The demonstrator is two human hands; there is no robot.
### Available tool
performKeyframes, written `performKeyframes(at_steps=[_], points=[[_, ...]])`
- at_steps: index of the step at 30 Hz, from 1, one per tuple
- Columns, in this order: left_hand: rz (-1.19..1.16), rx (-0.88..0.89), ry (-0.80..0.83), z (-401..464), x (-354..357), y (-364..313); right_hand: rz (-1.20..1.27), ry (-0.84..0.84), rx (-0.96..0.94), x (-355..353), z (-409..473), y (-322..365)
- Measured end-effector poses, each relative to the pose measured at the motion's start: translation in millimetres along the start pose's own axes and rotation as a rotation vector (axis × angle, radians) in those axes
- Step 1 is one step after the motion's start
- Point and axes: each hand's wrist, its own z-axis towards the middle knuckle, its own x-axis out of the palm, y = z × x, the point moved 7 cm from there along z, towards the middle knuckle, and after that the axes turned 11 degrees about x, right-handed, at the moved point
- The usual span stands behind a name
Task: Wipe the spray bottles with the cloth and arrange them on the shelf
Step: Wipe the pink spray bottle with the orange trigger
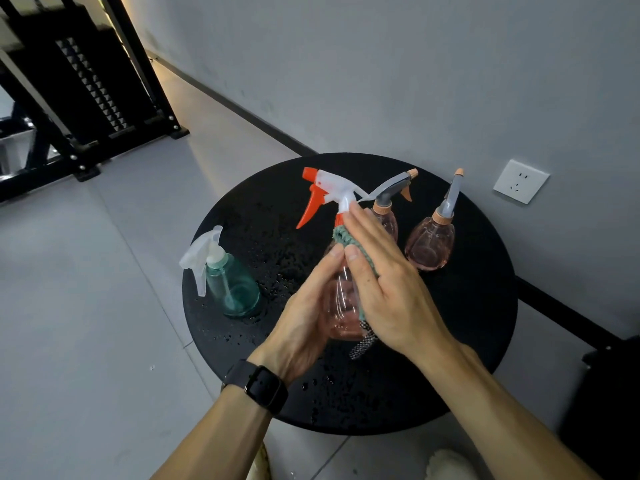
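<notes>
A clear pink spray bottle (341,306) with a white and orange top is leaning over the table. A green cloth (346,237) is pressing on it. A teal bottle (232,285) and two pink bottles (429,244) (387,221) are standing nearby.

Teal bottle (232,284) left, pink bottles (429,242) right.

A round black table (467,327), beaded with water drops, stands beneath the fingers on a grey tiled floor (86,289). Beyond the fingertips rises a plain grey wall (381,64) with a dark skirting strip (242,112). Right of them sits a white wall socket (521,181); far left, a black metal rack (79,84), warm light glowing beside it.
</notes>
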Motion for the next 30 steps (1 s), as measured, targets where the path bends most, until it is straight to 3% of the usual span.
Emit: performKeyframes(at_steps=[13, 21, 30], points=[[-0.113, 0.006, -0.073, 7.8, -15.5, -3.5, -0.152, -0.091, -0.210, 13.8, -13.5, 11.3], [0.074, -0.041, 0.034, 2.4, -0.4, -1.8, -0.157, -0.079, -0.196, 5.2, -8.7, 10.6], [-0.104, 0.009, -0.048, 1.5, -3.7, -2.9, -0.178, -0.073, -0.176, 11.1, -7.4, 12.8]])
